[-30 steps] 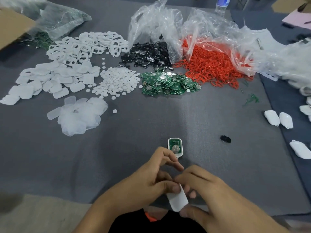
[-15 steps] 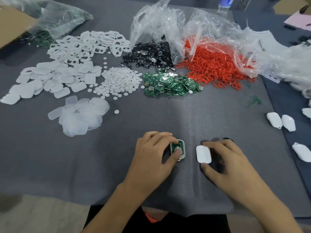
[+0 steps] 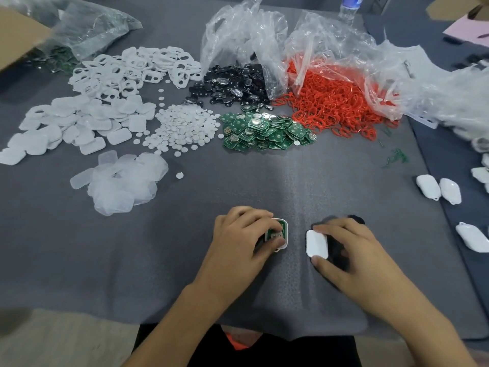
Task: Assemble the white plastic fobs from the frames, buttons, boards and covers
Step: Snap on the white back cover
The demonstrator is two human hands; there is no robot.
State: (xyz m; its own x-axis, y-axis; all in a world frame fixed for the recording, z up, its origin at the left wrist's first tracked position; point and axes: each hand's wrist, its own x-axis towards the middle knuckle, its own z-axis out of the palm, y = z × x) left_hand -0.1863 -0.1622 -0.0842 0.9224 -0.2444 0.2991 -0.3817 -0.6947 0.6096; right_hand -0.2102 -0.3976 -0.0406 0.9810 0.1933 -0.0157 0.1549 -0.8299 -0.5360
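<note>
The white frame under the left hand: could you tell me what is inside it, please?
A green board with a round metal part lies inside the white frame. The left hand covers its left side; anything beneath the board is hidden.

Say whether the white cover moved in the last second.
Yes. The white cover moved away from the person, now level with the open fob, on its right.

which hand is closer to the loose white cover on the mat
Right. The right hand holds the white cover by its ends, finger and thumb touching it. The left hand sits apart to its left, gripping the board-filled frame.
</note>
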